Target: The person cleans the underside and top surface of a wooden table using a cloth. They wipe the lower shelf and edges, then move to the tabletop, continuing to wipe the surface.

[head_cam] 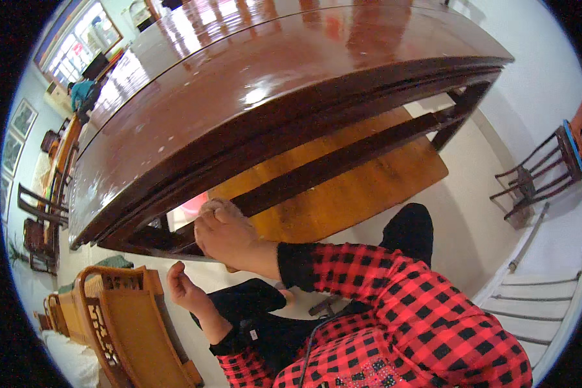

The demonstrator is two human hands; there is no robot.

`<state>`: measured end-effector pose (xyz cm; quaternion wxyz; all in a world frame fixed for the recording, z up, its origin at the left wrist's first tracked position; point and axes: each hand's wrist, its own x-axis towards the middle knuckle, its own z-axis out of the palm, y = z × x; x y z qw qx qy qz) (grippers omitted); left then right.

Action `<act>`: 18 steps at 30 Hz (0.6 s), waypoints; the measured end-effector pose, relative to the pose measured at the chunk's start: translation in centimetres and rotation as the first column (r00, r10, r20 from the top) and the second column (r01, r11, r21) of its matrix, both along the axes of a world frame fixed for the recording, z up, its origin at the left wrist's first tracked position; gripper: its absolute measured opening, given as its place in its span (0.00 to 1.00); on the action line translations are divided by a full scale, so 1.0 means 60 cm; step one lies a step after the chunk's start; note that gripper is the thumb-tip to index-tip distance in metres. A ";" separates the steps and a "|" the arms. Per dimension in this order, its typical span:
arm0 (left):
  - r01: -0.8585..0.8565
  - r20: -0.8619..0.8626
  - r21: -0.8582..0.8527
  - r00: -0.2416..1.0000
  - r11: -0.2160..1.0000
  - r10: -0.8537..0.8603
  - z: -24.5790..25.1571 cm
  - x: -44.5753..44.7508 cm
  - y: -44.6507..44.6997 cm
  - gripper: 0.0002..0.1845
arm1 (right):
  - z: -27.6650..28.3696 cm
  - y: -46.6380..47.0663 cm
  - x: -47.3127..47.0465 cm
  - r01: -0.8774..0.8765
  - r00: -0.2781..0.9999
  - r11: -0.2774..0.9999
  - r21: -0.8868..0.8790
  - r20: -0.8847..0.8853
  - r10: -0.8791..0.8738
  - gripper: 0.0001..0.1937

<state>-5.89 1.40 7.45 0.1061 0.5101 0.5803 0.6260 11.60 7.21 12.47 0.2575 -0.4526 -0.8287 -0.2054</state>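
Note:
My right hand (228,237) presses a beige-pink cloth (218,204) onto the dark wooden rail (291,186) that runs below the tabletop. Part of the cloth is hidden under my fingers. Lower and to the left, my left hand (190,293) hangs in the air with its fingers loosely bent, and nothing shows in it. Above both hands spreads a glossy reddish-brown wooden table (291,63), with pale spots and wet-looking shine on its top.
An orange-brown wooden board (349,179) sits below the table, behind the rail. Something pink (194,204) shows past the rail. A wood-and-cane seat (136,320) stands at lower left, a dark chair (543,169) at right. Another person (81,94) bends over in the far left background.

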 end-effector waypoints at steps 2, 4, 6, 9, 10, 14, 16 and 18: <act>0.001 -0.073 -0.047 0.997 0.999 -0.004 0.004 0.018 0.004 0.09 | 0.007 -0.015 0.063 0.013 0.997 1.000 -0.012 0.081 -0.012 0.14; 0.039 -0.109 -0.064 0.993 0.997 -0.046 0.007 0.038 0.016 0.08 | 0.017 -0.034 0.113 0.068 0.995 0.995 0.080 0.062 -0.073 0.16; 0.084 -0.148 -0.048 0.985 0.995 -0.090 0.009 0.058 0.027 0.09 | 0.028 -0.040 0.155 0.120 0.988 0.990 0.080 0.083 -0.127 0.18; 0.148 -0.320 -0.003 0.937 0.989 -0.141 0.018 0.078 0.044 0.12 | 0.021 -0.053 0.245 -0.005 1.000 1.000 -0.008 -0.018 0.005 0.18; 0.178 -0.290 0.004 0.942 0.984 -0.169 0.022 0.084 0.048 0.11 | 0.016 -0.052 0.272 0.017 0.997 0.999 0.034 -0.076 -0.014 0.16; 0.189 -0.379 -0.021 0.907 0.982 -0.182 0.036 0.118 0.067 0.10 | -0.011 -0.056 0.378 0.136 0.972 0.991 -0.009 -0.195 -0.135 0.18; 0.188 -0.361 -0.034 0.914 0.982 -0.187 0.040 0.138 0.075 0.10 | -0.021 -0.062 0.443 0.203 0.959 0.979 -0.005 -0.203 -0.200 0.18; 0.190 -0.395 -0.061 0.897 0.980 -0.199 0.044 0.160 0.086 0.10 | -0.025 -0.076 0.514 0.247 0.946 0.967 -0.056 -0.203 -0.253 0.18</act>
